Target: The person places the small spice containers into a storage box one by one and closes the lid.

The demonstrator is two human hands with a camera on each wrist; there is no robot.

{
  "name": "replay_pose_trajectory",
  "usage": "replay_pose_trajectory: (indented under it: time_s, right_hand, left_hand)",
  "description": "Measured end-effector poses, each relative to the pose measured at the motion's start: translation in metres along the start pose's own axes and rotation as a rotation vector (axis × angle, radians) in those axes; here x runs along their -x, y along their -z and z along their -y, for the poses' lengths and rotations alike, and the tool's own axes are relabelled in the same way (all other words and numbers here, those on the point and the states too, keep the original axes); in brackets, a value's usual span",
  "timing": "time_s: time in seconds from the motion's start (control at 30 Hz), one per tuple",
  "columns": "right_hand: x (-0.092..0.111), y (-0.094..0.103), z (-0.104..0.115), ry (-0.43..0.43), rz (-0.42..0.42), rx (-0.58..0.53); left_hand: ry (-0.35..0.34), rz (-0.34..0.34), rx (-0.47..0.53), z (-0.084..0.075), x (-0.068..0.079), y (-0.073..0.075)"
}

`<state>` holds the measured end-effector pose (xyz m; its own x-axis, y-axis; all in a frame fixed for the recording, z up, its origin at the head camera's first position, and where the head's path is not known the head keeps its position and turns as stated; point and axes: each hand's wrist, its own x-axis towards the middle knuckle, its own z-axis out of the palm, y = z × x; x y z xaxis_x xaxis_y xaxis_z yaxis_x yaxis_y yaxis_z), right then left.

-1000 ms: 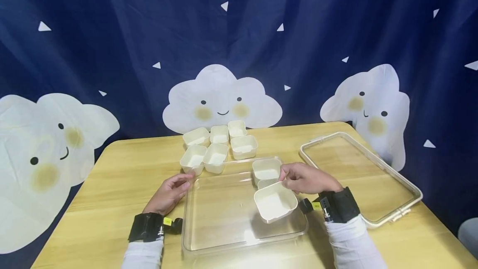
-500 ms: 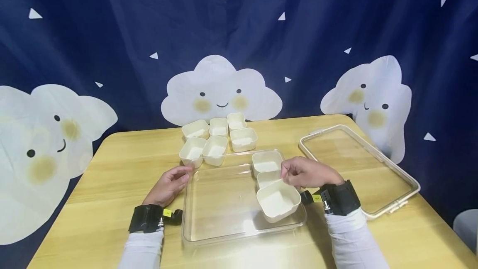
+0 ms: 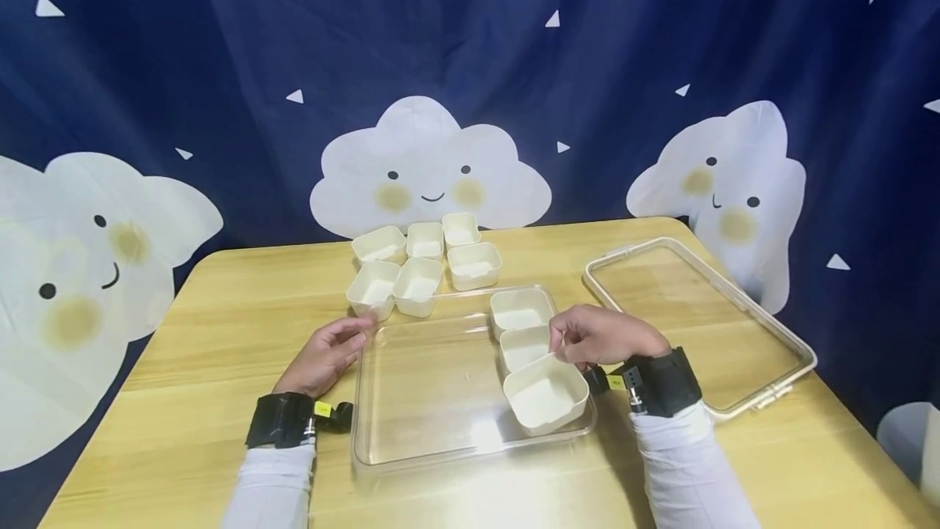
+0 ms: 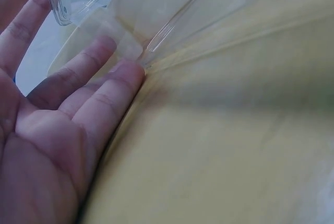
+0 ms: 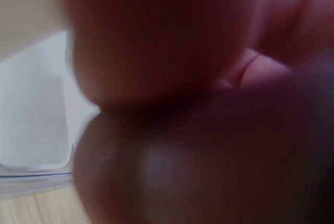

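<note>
My right hand (image 3: 608,333) pinches the back corner of a small cream storage box (image 3: 545,398) between thumb and fingers, over the front right of a clear plastic bin (image 3: 419,406). Behind it, two more cream boxes, a rear one (image 3: 519,313) and a nearer one (image 3: 525,347), sit along the bin's right side. The left hand (image 3: 323,356) has relaxed fingers at the bin's back left corner; in the left wrist view its fingertips (image 4: 128,72) touch the clear wall. Close-up fingers (image 5: 156,151) fill most of the right wrist view and hide the pinch.
Several cream boxes (image 3: 419,287) stand grouped on the wooden table (image 3: 250,300) behind the bin. A clear lid with a pale frame (image 3: 742,310) lies at the right. A dark blue curtain (image 3: 242,47) with cloud prints hangs behind the table.
The right hand has lowered the held box slightly toward the bin's front right corner, exposing more of the box behind. The left hand stays at the corner. The head view has tilted slightly.
</note>
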<state>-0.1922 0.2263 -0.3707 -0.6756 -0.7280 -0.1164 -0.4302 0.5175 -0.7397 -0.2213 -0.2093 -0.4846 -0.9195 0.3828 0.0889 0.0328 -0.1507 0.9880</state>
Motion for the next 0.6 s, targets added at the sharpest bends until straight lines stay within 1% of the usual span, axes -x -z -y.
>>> replay_pose_trajectory:
  time_s: [0.17,0.43,0.6]
  right_hand:
    - [-0.0023,0.0013,-0.0011,-0.025,-0.001,0.009]
    - [-0.0052,0.0005,-0.0064,-0.043,0.005,0.033]
    - [-0.0069,-0.0023,-0.0095,-0.087,0.01,0.054]
  left_hand:
    - [-0.004,-0.005,-0.01,-0.0022,-0.0021,-0.0001]
    - [0.003,0.01,0.008,-0.0016,-0.0019,0.0004]
    - [-0.007,0.022,0.023,0.0008,-0.0011,-0.0004]
